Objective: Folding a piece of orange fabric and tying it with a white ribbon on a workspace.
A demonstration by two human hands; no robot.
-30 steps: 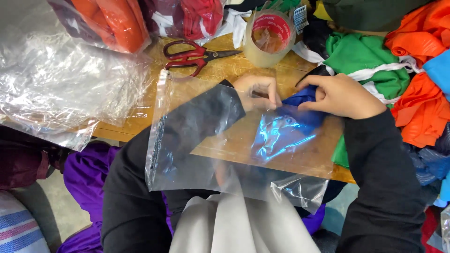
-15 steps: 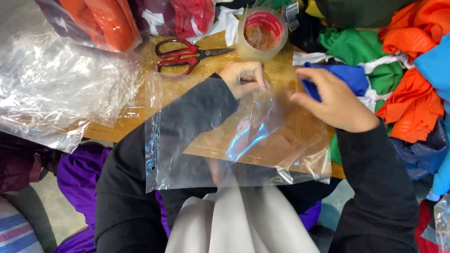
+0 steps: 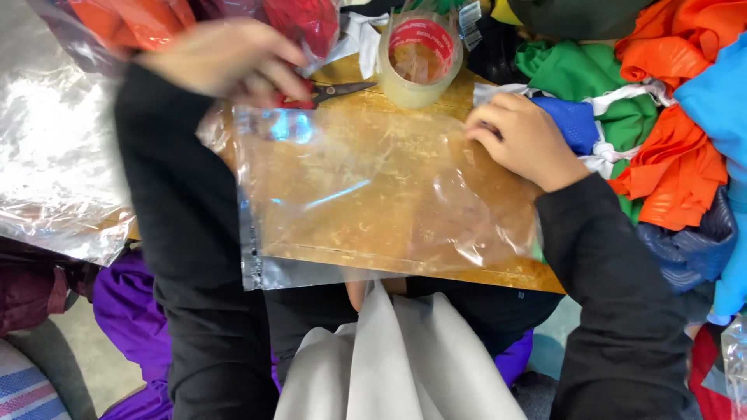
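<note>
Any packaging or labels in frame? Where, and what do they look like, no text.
Clear plastic bag: flat on the wooden table, centre, rectangular, empty.
Tape roll: top centre, clear tape, red inner label.
Bagged garments: top left, orange and red cloth in clear film.
Loose plastic sheets: left edge, crumpled, transparent.
Tag: beside the tape roll, small, white, barcoded.

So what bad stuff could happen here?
The left hand is blurred over the red-handled scissors, so fingers might meet the blades. The clear plastic bag hangs over the wooden table edge and could slide off. The right hand grips blue cloth near the tape roll, which could get knocked.
</note>
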